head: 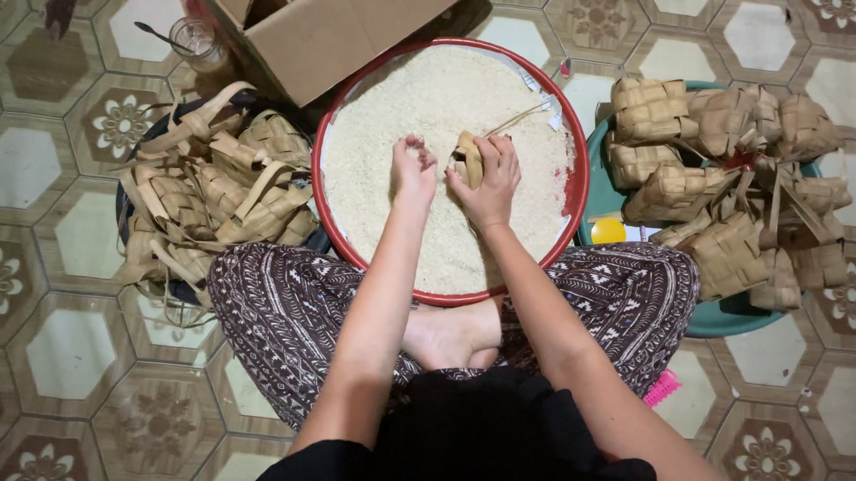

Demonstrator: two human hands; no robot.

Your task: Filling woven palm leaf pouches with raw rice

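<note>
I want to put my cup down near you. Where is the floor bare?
Bare tiled floor lies left of the empty woven pouches, and at the lower right below the green basin. Around the red basin of rice it is crowded: cardboard box, glass and piles press close.

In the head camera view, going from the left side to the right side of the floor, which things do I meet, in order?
Pile of empty woven leaf pouches → red basin of rice with left hand then right hand holding a pouch → green basin of filled pouches.
</note>
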